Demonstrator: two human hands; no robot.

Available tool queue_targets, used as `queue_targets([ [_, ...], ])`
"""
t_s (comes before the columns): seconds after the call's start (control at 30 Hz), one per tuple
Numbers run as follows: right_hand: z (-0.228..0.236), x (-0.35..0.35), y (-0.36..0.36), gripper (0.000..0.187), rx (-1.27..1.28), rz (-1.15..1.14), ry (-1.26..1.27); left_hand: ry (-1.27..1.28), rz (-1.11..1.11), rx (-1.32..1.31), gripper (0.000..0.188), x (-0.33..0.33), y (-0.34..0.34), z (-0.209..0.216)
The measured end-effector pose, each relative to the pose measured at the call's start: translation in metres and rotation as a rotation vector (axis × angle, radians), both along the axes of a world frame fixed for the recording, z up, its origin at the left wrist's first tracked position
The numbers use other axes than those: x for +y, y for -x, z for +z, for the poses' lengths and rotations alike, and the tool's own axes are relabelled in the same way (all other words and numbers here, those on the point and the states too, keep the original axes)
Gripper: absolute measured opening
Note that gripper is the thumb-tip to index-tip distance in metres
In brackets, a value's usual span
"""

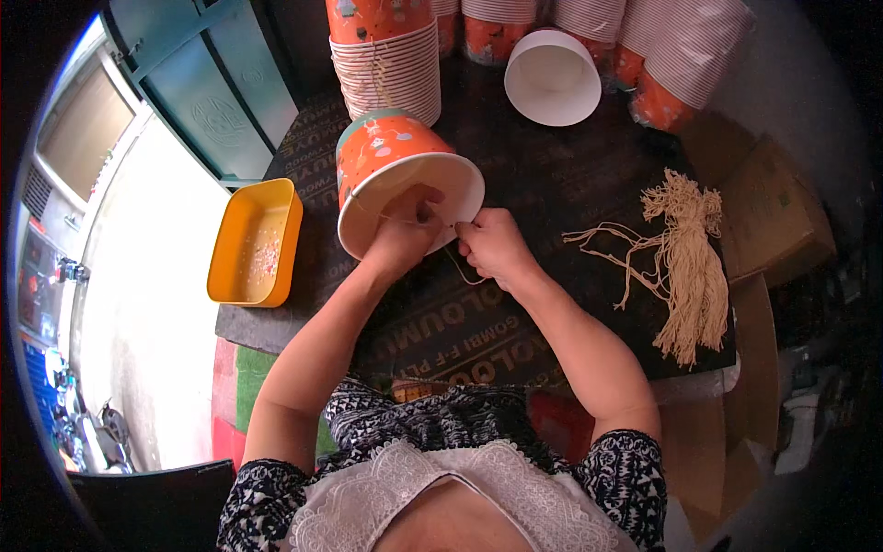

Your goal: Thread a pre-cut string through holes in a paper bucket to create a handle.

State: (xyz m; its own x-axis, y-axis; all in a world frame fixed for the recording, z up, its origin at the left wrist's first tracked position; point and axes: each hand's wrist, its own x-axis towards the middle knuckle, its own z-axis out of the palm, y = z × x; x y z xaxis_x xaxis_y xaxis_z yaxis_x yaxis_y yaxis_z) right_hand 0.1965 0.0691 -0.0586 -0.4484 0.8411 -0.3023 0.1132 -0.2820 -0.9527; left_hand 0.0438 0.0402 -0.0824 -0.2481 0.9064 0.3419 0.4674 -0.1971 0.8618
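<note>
Orange paper bucket [395, 152] lies tipped on its side at the middle of the dark printed surface [552, 193], its white mouth facing the person. The left hand [405, 230] reaches into that mouth, its grip pinched on a thin beige string [460, 267]; the right hand [492, 244], at 3 o'clock of it, pinches the same string. A bundle of strings [690, 267] lies at 3 o'clock, stacked buckets [391, 64] at 12, a yellow tray [253, 244] at 9 beside pale floor [147, 304].

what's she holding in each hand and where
Left hand is inside the tipped orange cup, at its rim. Right hand pinches a thin string near the rim, its end hanging below.
</note>
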Motion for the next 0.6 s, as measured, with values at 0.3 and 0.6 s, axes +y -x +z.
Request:
queue_targets([
  [0.3,-0.003,-0.001,-0.001,0.017,-0.027,-0.014,-0.064,0.171,-0.153,0.419,0.021,-0.012,0.001,0.017],
  [0.6,-0.008,0.002,-0.002,0.017,-0.075,-0.011,-0.143,0.244,-0.098,0.31,0.008,-0.012,-0.006,0.022],
])
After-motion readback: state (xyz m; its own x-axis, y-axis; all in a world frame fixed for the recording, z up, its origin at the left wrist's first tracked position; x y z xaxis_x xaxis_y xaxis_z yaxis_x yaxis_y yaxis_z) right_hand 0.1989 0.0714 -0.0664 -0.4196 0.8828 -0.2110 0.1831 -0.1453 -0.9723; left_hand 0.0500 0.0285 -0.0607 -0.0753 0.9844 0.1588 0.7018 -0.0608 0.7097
